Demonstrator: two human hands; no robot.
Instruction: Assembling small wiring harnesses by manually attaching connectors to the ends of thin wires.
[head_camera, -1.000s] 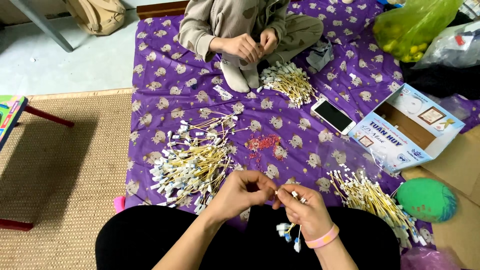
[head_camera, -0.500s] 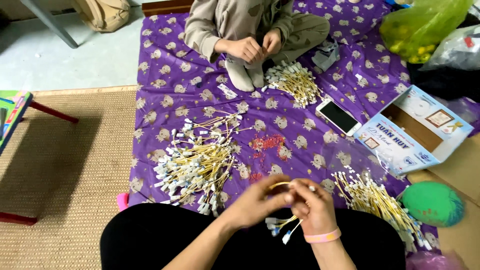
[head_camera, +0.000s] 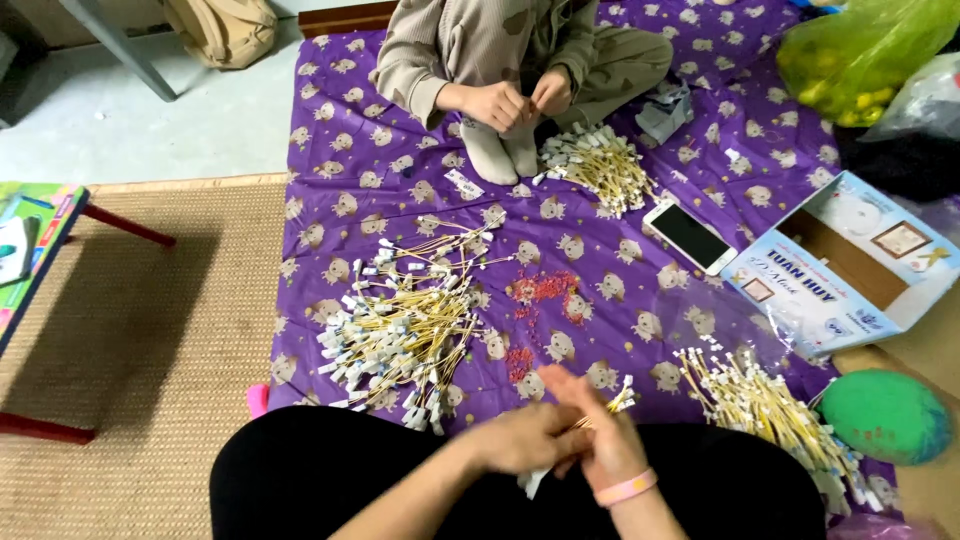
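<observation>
Here, at the lower centre of the frame, the left hand (head_camera: 520, 440) and right hand (head_camera: 600, 440) are pressed together, pinching a small bundle of sticks (head_camera: 615, 405) above the lap. These yellow sticks with white tips look light, thin and easily bent, best held near the middle of the shafts. A large loose pile (head_camera: 405, 330) lies at centre left on the purple cloth (head_camera: 330, 140), another pile (head_camera: 765, 410) at lower right. Between them the cloth offers open room, though red beads (head_camera: 540, 290) lie scattered there.
</observation>
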